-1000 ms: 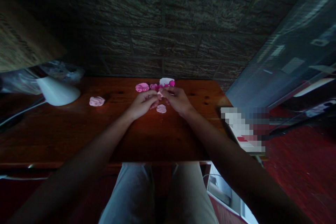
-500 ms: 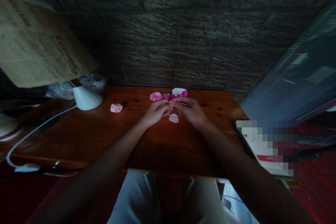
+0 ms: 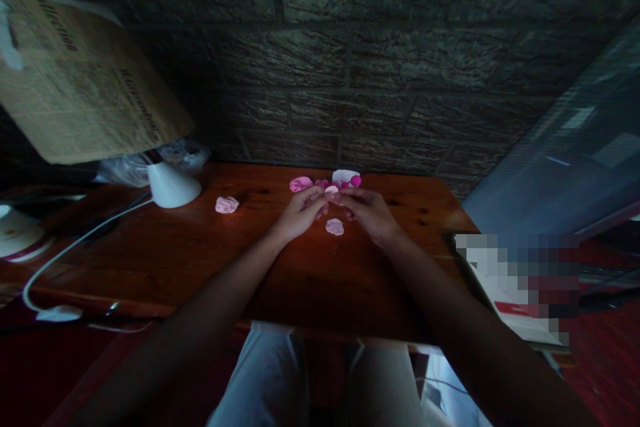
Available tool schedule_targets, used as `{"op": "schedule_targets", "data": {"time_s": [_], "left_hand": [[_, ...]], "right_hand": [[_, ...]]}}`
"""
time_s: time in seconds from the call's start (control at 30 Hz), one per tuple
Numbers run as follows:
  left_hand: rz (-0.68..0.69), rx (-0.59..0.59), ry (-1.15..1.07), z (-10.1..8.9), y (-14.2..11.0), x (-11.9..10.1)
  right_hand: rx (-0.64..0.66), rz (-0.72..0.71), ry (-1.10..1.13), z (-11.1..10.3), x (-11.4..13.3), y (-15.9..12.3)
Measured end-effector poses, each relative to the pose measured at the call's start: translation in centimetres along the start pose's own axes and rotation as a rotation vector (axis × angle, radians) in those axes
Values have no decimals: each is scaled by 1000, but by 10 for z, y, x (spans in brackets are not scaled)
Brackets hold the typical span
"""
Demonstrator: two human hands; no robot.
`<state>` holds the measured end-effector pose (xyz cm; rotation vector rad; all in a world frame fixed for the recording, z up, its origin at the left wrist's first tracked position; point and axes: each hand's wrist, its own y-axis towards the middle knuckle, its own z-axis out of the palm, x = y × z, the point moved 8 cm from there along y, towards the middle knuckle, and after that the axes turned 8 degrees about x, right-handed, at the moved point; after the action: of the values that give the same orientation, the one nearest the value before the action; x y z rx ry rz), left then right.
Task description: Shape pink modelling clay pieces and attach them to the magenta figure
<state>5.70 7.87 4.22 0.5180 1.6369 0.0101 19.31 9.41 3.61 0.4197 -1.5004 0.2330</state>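
Between my fingertips is a small pale pink piece (image 3: pixel 331 191), soft-looking like modelling clay. My left hand (image 3: pixel 302 211) pinches it from the left and my right hand (image 3: pixel 367 212) from the right. Just below them on the table lies a flat, ruffled pale pink clay piece (image 3: pixel 335 227). Behind my hands sit a brighter pink clay lump (image 3: pixel 301 184), several small magenta bits (image 3: pixel 355 181) and a white piece (image 3: pixel 345 175), all partly hidden by my fingers. Farther left rests a crumpled light pink clay lump (image 3: pixel 227 205).
A lamp with a paper-covered shade (image 3: pixel 100 80) and white base (image 3: pixel 174 187) stands at the left of the wooden table (image 3: pixel 165 260), its white cord (image 3: pixel 80 240) running over the front edge. Clear plastic (image 3: pixel 125 170) lies behind it. A stone wall (image 3: pixel 320 60) rises at the back.
My fingers have parted slightly, and the pale pink piece between them shows more plainly as a flattened shape. The whole view has shifted a little.
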Motion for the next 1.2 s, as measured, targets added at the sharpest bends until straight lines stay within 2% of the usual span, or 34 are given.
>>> {"op": "schedule_targets", "data": {"time_s": [0.13, 0.33, 0.67, 0.8, 0.9, 1.07, 1.2], "left_hand": [[31, -21, 61, -3, 0, -3], [55, 7, 76, -5, -1, -2], [128, -34, 144, -5, -4, -16], [79, 62, 68, 0, -3, -3], [95, 109, 119, -2, -3, 3], [156, 247, 454, 6, -8, 3], [138, 292, 473, 11, -10, 7]], "right_hand": [[25, -1, -45, 2, 0, 0], [64, 33, -35, 8, 1, -2], [76, -26, -155, 12, 14, -8], [94, 26, -246, 12, 18, -11], [136, 123, -398, 1, 22, -20], [97, 280, -585, -44, 25, -49], [87, 394, -634, -68, 18, -68]]}}
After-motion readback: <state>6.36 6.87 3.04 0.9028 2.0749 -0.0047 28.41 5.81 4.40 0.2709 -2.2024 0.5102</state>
